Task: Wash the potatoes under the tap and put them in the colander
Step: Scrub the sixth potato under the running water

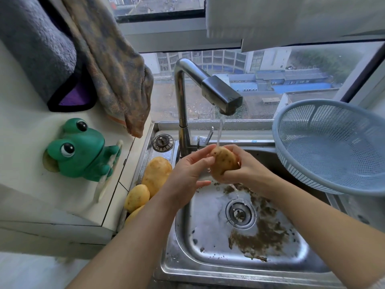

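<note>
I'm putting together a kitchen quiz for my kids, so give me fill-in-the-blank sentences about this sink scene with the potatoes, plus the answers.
1. Water from the bent steel tap lands on the brown speckled potato gripped by the ___ hand.
2. The pale blue plastic mesh colander is ___.
3. Three yellow potatoes lie on the ___ edge of the steel sink.
4. The green big-eyed toy on the white counter is a ___.
Answers: right; empty; left; frog.

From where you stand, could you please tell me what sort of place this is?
Probably a home kitchen: a steel sink with a running tap, a potato held under it, and a blue colander alongside.
</note>
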Available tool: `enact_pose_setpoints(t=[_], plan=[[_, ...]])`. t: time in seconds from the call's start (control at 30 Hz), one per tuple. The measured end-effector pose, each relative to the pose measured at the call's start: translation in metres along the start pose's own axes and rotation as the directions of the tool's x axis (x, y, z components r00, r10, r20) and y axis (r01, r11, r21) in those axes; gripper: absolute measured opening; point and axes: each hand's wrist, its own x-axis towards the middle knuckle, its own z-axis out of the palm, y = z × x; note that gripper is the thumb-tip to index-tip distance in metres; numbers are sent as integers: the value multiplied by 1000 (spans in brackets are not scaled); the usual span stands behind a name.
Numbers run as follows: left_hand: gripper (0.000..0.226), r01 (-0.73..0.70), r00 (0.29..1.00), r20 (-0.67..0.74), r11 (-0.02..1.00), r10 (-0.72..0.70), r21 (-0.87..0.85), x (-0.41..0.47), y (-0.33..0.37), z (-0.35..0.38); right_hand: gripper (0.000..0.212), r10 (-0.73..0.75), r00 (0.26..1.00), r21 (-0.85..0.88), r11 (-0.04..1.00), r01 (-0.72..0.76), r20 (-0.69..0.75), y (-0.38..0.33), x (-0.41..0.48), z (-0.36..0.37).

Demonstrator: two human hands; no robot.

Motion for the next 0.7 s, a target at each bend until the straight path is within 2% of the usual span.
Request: enact_pose_setpoints(t=[0.1,0.2,0.33,0.53,0.7], plan=[[31,1,999,-36,994,-5,-109,0,4,5,56,-6,1000,39,999,6,4,-2,1,6],[29,21,996,-80,990,-33,-141,0,8,12,54,-22,1000,-22,1000,21,-12,-1,2,8],[25,81,996,-25,976,-88,-204,-2,10,9,54,-13,1000,-30,999,13,10,-1,-1,6],[30,61,992,-99,989,-74,-134,0,10,15,53,-6,999,-27,1000,5,-44,1,0,9],[25,85,995,-37,982,-92,-169,-2,11,10,54,0,1000,-90,996,0,-1,0,0,7]])
